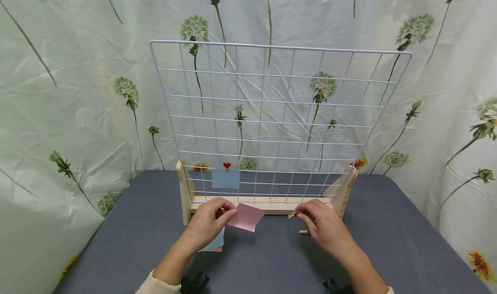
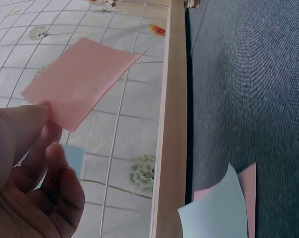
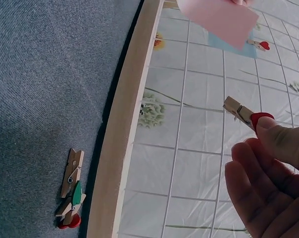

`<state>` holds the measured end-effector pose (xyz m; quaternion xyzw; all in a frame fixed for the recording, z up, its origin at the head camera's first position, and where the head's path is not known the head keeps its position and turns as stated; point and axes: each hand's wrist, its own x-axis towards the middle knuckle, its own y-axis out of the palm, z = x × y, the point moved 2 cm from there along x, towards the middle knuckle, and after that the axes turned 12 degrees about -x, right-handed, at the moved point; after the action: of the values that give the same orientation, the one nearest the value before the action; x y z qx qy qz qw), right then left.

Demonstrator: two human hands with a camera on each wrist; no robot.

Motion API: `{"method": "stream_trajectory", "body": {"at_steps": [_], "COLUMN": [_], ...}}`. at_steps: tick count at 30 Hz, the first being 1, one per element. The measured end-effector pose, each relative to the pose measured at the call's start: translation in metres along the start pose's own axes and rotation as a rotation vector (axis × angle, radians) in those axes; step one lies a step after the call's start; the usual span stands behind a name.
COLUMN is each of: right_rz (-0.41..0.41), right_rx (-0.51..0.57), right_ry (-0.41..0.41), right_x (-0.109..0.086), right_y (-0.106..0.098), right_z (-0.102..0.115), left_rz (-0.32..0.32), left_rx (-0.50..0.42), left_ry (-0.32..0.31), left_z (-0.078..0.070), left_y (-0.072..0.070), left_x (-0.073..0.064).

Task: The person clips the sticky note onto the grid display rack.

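My left hand (image 1: 207,223) pinches a pink paper square (image 1: 246,217) by its left edge, held up before the wire grid's base. In my right hand (image 1: 326,227), thumb and fingers grip a small wooden clothespin (image 3: 241,110) by its red-heart end, its wooden tip pointing toward the grid. The pink paper and the clothespin are apart. On the lower left of the white wire grid (image 1: 281,48) hangs a light blue paper (image 1: 226,181), fastened by a clothespin with a red heart (image 1: 227,165).
A wooden stand (image 1: 272,207) supports the grid on the grey-blue cloth (image 1: 264,264). Blue and pink papers (image 2: 216,213) lie stacked below my left hand. Loose clothespins (image 3: 72,173), including green and red decorated ones, lie near the right hand. A flowered curtain (image 1: 97,126) hangs behind.
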<state>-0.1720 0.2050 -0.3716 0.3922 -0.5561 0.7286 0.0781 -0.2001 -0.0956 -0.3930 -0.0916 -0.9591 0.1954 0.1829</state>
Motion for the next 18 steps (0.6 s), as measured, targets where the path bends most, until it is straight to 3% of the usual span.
{"method": "stream_trajectory", "body": {"at_steps": [18], "right_rz": [-0.081], "right_rx": [-0.031], "right_ry": [0.043], "right_x": [0.0028], "right_y": [-0.0078], "right_z": [-0.0020], "left_rz": [-0.040], "left_rx": [-0.001], "left_ry": [0.021], "left_z": [-0.0044], "left_y": [0.0104], "left_x": [0.0045]}}
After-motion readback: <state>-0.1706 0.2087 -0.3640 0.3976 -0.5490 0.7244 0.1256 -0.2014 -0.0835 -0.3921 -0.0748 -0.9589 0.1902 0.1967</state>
